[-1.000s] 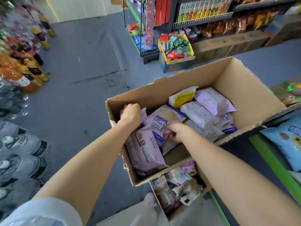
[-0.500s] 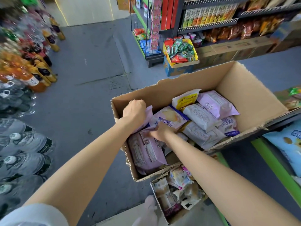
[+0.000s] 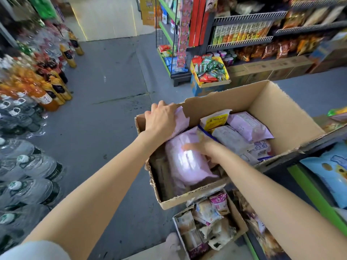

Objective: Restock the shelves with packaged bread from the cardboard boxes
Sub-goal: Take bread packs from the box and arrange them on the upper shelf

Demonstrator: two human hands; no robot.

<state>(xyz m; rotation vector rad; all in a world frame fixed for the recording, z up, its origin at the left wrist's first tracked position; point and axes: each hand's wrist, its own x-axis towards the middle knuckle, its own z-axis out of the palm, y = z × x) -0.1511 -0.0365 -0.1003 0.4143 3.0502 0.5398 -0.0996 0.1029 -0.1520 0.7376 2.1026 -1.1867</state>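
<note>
Gleaming pale-purple bread pack (image 3: 187, 162) lies glossy and blurred inside cardboard box (image 3: 293, 117).

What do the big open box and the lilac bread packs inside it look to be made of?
Big open box: plain brown corrugated cardboard, matte, with torn, ragged rims and no print showing inside. Lilac bread pack under the right hand: thin plastic film by the look, glossy, since it throws a bright glare and wrinkles softly; motion blur leaves paper-laminate possible.
</note>
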